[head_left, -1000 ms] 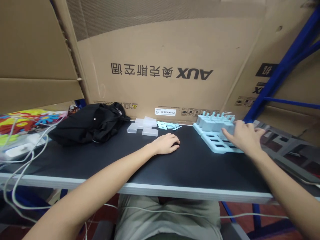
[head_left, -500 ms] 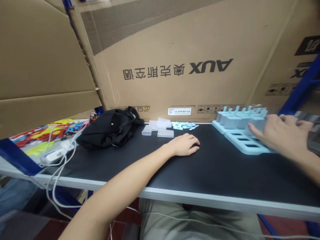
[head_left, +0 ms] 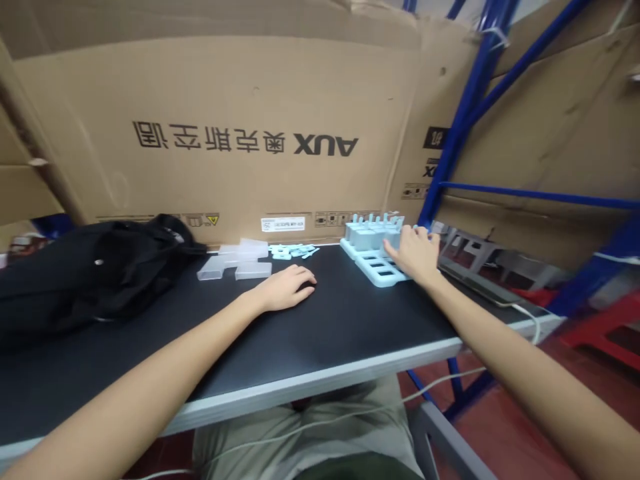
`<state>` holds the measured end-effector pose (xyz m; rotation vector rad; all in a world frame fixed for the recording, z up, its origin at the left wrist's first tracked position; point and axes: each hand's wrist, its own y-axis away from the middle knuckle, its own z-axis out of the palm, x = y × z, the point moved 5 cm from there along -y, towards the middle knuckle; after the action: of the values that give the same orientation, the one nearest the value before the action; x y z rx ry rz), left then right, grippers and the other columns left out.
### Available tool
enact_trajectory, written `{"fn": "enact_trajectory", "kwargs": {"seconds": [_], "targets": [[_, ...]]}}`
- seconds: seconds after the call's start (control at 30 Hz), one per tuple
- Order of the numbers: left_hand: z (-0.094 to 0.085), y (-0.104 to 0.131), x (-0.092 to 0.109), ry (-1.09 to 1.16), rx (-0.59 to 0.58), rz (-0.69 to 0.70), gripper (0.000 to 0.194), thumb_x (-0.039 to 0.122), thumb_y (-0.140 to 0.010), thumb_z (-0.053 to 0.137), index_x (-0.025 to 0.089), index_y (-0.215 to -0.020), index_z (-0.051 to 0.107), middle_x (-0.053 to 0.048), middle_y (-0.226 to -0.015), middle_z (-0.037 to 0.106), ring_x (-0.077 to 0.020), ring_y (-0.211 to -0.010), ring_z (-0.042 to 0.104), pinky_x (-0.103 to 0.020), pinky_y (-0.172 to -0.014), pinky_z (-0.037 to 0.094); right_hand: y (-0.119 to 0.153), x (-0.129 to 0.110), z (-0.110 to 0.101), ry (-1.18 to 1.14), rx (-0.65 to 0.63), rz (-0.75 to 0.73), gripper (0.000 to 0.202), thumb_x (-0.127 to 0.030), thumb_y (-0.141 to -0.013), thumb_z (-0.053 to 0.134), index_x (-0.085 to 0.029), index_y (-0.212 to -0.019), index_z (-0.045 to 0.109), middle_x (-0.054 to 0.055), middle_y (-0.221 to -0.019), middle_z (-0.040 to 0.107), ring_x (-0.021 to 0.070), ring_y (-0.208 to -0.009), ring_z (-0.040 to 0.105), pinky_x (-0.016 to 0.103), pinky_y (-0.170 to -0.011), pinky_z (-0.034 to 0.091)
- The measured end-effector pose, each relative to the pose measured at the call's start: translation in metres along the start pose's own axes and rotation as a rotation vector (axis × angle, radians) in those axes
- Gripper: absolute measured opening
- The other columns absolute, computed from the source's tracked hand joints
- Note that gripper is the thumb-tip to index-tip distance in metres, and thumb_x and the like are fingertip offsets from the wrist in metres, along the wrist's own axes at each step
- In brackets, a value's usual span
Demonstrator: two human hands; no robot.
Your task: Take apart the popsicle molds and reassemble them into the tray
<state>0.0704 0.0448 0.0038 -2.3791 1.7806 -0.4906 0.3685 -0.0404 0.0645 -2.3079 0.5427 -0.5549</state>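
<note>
My left hand (head_left: pixel 287 288) rests on the black table top with its fingers loosely spread and holds nothing. Behind it lie several clear plastic boxes (head_left: pixel 253 269) and a small pile of light blue sticks (head_left: pixel 293 251). My right hand (head_left: pixel 415 252) is at the right end of a light blue rack (head_left: pixel 376 270), its thumb near the molds; what its fingers hold, if anything, is hidden. Several translucent molds (head_left: pixel 364 237) with blue stick handles stand in the rack's back part. The front openings of the rack show no molds.
A black cloth bag (head_left: pixel 100 273) lies at the left. A large cardboard box (head_left: pixel 240 180) stands behind the table. Right of the rack a dark flat device (head_left: pixel 475 283) with a white cable lies near a blue metal post (head_left: pixel 450 153).
The view has turned to the right, so the table's right end and the flat device now show. My left hand stays on the table, and my right hand is still at the rack.
</note>
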Motion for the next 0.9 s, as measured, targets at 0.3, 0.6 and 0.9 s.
{"fn": "enact_trajectory", "kwargs": {"seconds": [0.3,0.6,0.9], "targets": [[-0.002,0.0,0.002,-0.001,-0.029,-0.01,0.029,0.036,-0.098,0.043,0.022,-0.118,0.059,-0.007,-0.127,0.061,-0.0216,-0.121,0.053,-0.037,-0.107,0.042,-0.002,0.006,0.008,-0.09,0.004,-0.01,0.054,-0.054,-0.093,0.032,-0.009,-0.111,0.054,0.02,-0.096,0.065,0.0332,-0.109,0.045,0.045,-0.089,0.029],[-0.001,0.0,0.002,0.0,-0.027,0.003,0.029,0.035,-0.098,0.043,0.021,-0.118,0.059,-0.007,-0.128,0.061,-0.0216,-0.121,0.053,-0.037,-0.108,0.041,-0.001,0.01,0.016,-0.039,-0.004,-0.047,0.051,-0.052,-0.09,0.038,-0.008,-0.109,0.055,0.02,-0.101,0.065,0.0337,-0.112,0.044,0.045,-0.089,0.027],[-0.002,0.0,0.003,-0.002,-0.036,0.008,0.029,0.036,-0.098,0.042,0.022,-0.118,0.058,-0.006,-0.127,0.061,-0.0211,-0.119,0.053,-0.036,-0.105,0.043,-0.001,0.01,0.008,-0.07,0.054,-0.048,0.04,-0.034,-0.092,0.033,-0.009,-0.096,0.064,0.019,-0.099,0.065,0.0324,-0.106,0.044,0.046,-0.087,0.024]]}}
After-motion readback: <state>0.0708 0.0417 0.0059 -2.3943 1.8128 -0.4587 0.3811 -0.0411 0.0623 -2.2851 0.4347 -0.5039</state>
